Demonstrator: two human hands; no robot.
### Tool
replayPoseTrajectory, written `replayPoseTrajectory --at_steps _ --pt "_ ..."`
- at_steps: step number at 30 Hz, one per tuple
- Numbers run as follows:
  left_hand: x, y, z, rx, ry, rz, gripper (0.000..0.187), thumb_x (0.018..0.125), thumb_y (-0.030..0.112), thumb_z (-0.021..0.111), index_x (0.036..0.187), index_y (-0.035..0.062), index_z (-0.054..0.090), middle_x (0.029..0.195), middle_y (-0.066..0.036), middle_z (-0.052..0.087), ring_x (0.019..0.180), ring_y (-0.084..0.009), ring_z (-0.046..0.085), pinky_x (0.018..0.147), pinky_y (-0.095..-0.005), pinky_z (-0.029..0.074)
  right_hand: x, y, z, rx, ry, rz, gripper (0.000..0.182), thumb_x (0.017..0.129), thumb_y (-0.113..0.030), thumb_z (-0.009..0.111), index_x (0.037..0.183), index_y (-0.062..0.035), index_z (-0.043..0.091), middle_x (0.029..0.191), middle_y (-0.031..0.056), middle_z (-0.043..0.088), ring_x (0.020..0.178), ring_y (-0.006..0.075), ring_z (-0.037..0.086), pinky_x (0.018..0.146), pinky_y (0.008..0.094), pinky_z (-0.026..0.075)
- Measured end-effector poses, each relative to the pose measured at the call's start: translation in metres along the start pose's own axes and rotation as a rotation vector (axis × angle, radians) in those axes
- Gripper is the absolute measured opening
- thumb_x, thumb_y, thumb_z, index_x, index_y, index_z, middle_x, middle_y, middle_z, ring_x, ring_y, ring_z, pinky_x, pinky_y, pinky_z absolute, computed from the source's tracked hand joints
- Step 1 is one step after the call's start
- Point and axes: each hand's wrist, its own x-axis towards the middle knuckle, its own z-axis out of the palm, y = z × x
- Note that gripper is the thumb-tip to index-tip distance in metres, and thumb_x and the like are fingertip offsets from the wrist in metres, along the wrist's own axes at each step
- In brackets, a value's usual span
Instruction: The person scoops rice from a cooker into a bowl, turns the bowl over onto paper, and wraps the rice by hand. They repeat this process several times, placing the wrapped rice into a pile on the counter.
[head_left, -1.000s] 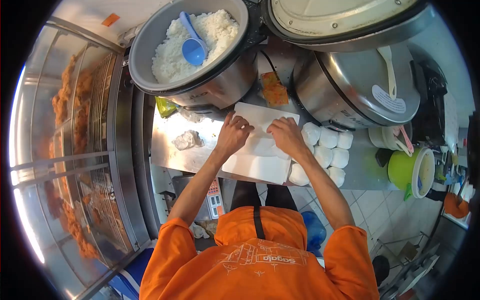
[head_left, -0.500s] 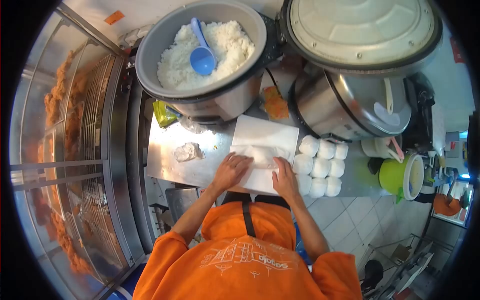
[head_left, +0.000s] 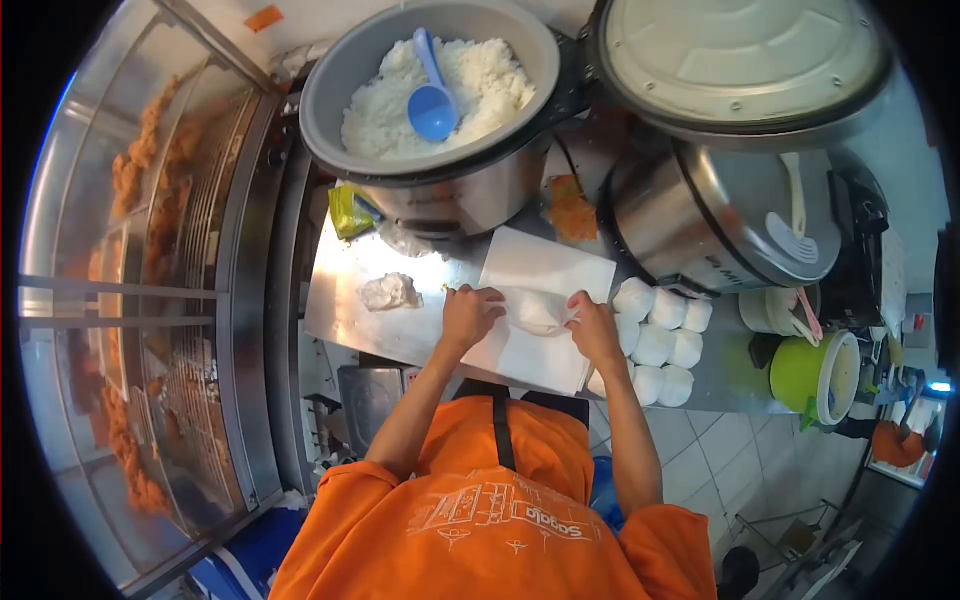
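Observation:
A white paper-wrapped bundle lies on a stack of white paper sheets at the counter's front edge. My left hand pinches the twisted left end of its wrapper. At the other end, the fingers of my right hand are closed on the paper. The middle of the bundle bulges; what is inside is hidden. Just right of the stack, several rounded white wrapped portions sit in rows, partly behind my right forearm. Left of my hands is a crumpled whitish wrapper.
An open rice cooker holds white rice and a blue scoop. Beside it stands a second steel cooker near a raised lid. A green bucket is at right; a glass cabinet with fried food borders the left.
My fingers have gone from lying over the rolled bundle to pinching its two ends. The bundle now looks shorter and bulged. The camera view has shifted slightly.

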Motion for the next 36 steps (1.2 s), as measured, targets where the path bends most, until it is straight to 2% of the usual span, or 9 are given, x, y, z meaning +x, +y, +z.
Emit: replayPoseTrajectory --at_steps 2,5,9,17,22,27,32,34,36 --pt "0.013 0.017 -0.006 0.104 -0.059 -0.101 0.035 0.07 0.021 0.088 0.103 0.0158 0.077 0.098 -0.007 0.073 0.099 -0.0282 0.063 0.091 -0.044 0.046 0.013 -0.012 -0.007 -0.061 0.054 0.062 0.019 0.084 -0.004 0.074 0.102 -0.0048 0.069 0.115 0.017 0.067 0.116 0.0403 0.063 0.093 0.0479 0.052" --pt "0.018 0.019 -0.003 0.212 0.098 0.105 0.058 0.065 0.023 0.091 0.119 0.0209 0.071 0.122 -0.006 0.055 0.114 -0.0304 0.055 0.092 -0.0466 0.045 0.03 -0.013 -0.007 -0.211 -0.018 -0.03 0.02 0.082 -0.005 0.074 0.101 -0.0061 0.069 0.118 0.0172 0.065 0.108 0.0399 0.065 0.091 0.048 0.054" --pt "0.01 0.022 -0.006 0.255 0.07 0.24 0.04 0.069 0.019 0.088 0.106 0.0178 0.075 0.125 -0.006 0.055 0.118 -0.0296 0.053 0.092 -0.0469 0.044 0.036 0.003 0.009 -0.327 -0.017 -0.265 0.023 0.079 -0.004 0.074 0.1 -0.0063 0.065 0.103 0.0121 0.068 0.101 0.0371 0.064 0.089 0.049 0.053" --pt "-0.023 0.022 0.026 0.306 0.472 0.407 0.015 0.08 0.013 0.08 0.088 0.0133 0.067 0.08 -0.002 0.062 0.085 -0.0248 0.063 0.085 -0.0416 0.044 -0.001 0.014 0.03 -0.07 0.245 -0.203 0.012 0.083 -0.007 0.07 0.093 -0.0067 0.063 0.095 0.0111 0.065 0.097 0.033 0.067 0.082 0.0472 0.055" --pt "-0.033 0.027 0.052 0.284 0.551 0.185 0.017 0.083 0.011 0.078 0.097 0.0135 0.07 0.08 -0.003 0.059 0.085 -0.0249 0.062 0.082 -0.0409 0.044 -0.013 0.025 0.056 -0.178 0.406 -0.348 0.01 0.085 -0.006 0.067 0.094 -0.0072 0.064 0.095 0.0066 0.062 0.097 0.0279 0.066 0.082 0.0414 0.056" --pt "-0.053 0.041 0.051 0.194 0.357 0.136 0.047 0.085 0.002 0.064 0.132 -0.0011 0.064 0.111 -0.013 0.065 0.103 -0.0332 0.059 0.092 -0.0457 0.044 -0.034 0.01 0.058 -0.312 0.54 -0.392 0.028 0.085 -0.009 0.067 0.112 -0.0027 0.067 0.106 0.0078 0.062 0.102 0.0271 0.06 0.089 0.0391 0.051" --pt "-0.059 0.043 0.034 0.144 0.191 0.141 0.055 0.082 0.007 0.064 0.135 -0.0074 0.059 0.123 -0.021 0.06 0.112 -0.038 0.054 0.099 -0.0486 0.042 -0.036 -0.003 0.087 0.278 0.609 -0.208 0.034 0.088 -0.002 0.071 0.121 0.0017 0.067 0.111 0.0135 0.07 0.103 0.0383 0.066 0.09 0.0423 0.055" --pt "-0.056 0.037 0.03 0.147 0.168 0.238 0.054 0.083 0.007 0.064 0.134 -0.0074 0.059 0.125 -0.022 0.059 0.112 -0.0388 0.054 0.101 -0.0494 0.042 -0.036 -0.013 0.093 0.349 0.573 -0.12 0.042 0.094 0.0 0.067 0.135 0.0014 0.061 0.118 0.018 0.072 0.108 0.0379 0.07 0.095 0.042 0.055" --pt "-0.053 0.03 0.031 0.161 0.119 0.25 0.05 0.082 0.008 0.065 0.129 -0.0078 0.061 0.128 -0.023 0.058 0.113 -0.04 0.053 0.101 -0.05 0.041 -0.039 -0.02 0.098 0.816 0.505 0.044 0.048 0.1 -0.004 0.061 0.146 0.0004 0.05 0.124 0.0203 0.071 0.115 0.0307 0.07 0.097 0.0389 0.054"
